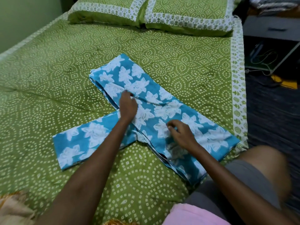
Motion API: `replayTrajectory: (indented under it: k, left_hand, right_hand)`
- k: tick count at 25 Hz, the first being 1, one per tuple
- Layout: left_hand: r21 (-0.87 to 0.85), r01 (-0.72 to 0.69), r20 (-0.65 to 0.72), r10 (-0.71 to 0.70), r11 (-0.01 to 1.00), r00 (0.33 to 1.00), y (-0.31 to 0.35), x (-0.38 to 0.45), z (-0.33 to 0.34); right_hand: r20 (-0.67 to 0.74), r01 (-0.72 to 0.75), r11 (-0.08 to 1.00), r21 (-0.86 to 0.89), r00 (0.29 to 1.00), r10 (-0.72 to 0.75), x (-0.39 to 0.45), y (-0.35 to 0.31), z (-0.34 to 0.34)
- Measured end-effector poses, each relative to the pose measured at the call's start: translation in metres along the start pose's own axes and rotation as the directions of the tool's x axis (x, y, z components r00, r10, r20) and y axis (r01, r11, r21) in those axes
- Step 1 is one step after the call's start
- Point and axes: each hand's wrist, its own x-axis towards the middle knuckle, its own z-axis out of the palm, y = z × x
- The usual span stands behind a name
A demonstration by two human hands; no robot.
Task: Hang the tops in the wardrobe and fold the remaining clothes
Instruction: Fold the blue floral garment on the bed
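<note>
A blue floral garment (162, 101) lies spread on the green bedspread (48, 70) for folding; the left hand (128, 106) pinches a crease; the right hand (181, 132), fingers loosely curled, rests empty on it.

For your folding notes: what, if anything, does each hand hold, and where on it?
The left hand pinches the blue garment at a crease near its middle. The right hand hovers over it with curled fingers, seemingly holding nothing.
</note>
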Motion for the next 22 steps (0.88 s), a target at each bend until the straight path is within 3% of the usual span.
replayTrajectory:
  k: [1,2,3,4,5,7,9,11,13,15,17,19,20,22]
  left_hand:
    - [-0.016,-0.103,0.114,0.105,0.995,0.988,0.018,-0.022,0.016]
    - [0.006,-0.166,0.243,0.16,0.986,0.957,0.03,-0.045,0.035]
    - [0.092,-0.207,0.356,0.162,0.974,0.92,0.035,-0.066,0.054]
    - [0.221,-0.258,0.422,0.146,0.94,0.895,0.034,-0.083,0.068]
    - [0.33,-0.29,0.441,0.125,0.898,0.889,0.027,-0.095,0.077]
    - [0.441,-0.262,0.43,0.055,0.859,0.901,0.016,-0.107,0.078]
    - [0.472,-0.286,0.429,0.066,0.834,0.901,0.011,-0.12,0.071]
    - [0.422,-0.433,0.469,0.217,0.796,0.856,0.011,-0.138,0.065]
    - [0.332,-0.589,0.56,0.349,0.736,0.752,0.006,-0.16,0.061]
    - [0.256,-0.659,0.603,0.416,0.707,0.681,0.002,-0.183,0.058]
    - [0.2,-0.692,0.618,0.459,0.693,0.638,0.003,-0.208,0.055]
    - [0.093,-0.686,0.61,0.504,0.721,0.612,0.008,-0.22,0.047]
    - [0.027,-0.598,0.586,0.472,0.801,0.659,0.01,-0.221,0.039]
    - [-0.055,-0.309,0.427,0.302,0.95,0.852,0.003,-0.22,0.022]
  right_hand:
    - [-0.023,0.026,0.991,-0.132,0.999,-0.029,0.007,0.008,0.001]
    - [0.075,0.05,0.952,-0.302,0.997,-0.028,0.009,0.018,0.003]
    - [0.175,0.077,0.885,-0.46,0.985,0.006,0.009,0.035,0.007]
    - [0.185,0.076,0.829,-0.555,0.982,0.033,0.008,0.052,0.005]
    - [0.11,0.021,0.804,-0.595,0.992,0.056,0.008,0.067,0.001]
    - [-0.083,-0.157,0.792,-0.591,0.988,0.134,0.009,0.081,-0.014]
    - [-0.103,-0.182,0.775,-0.605,0.983,0.15,0.006,0.08,-0.021]
    - [0.088,0.026,0.743,-0.669,0.995,0.044,-0.001,0.085,-0.022]
    - [0.331,0.312,0.64,-0.702,0.939,-0.096,-0.015,0.094,-0.029]
    - [0.461,0.47,0.552,-0.688,0.871,-0.167,-0.026,0.098,-0.045]
    - [0.529,0.486,0.587,-0.647,0.841,-0.113,-0.032,0.096,-0.057]
    - [0.436,0.349,0.723,-0.595,0.897,-0.074,-0.03,0.083,-0.052]
    - [0.333,0.248,0.786,-0.566,0.941,-0.057,-0.028,0.072,-0.046]
    - [0.132,0.154,0.869,-0.47,0.986,-0.103,-0.02,0.044,-0.024]
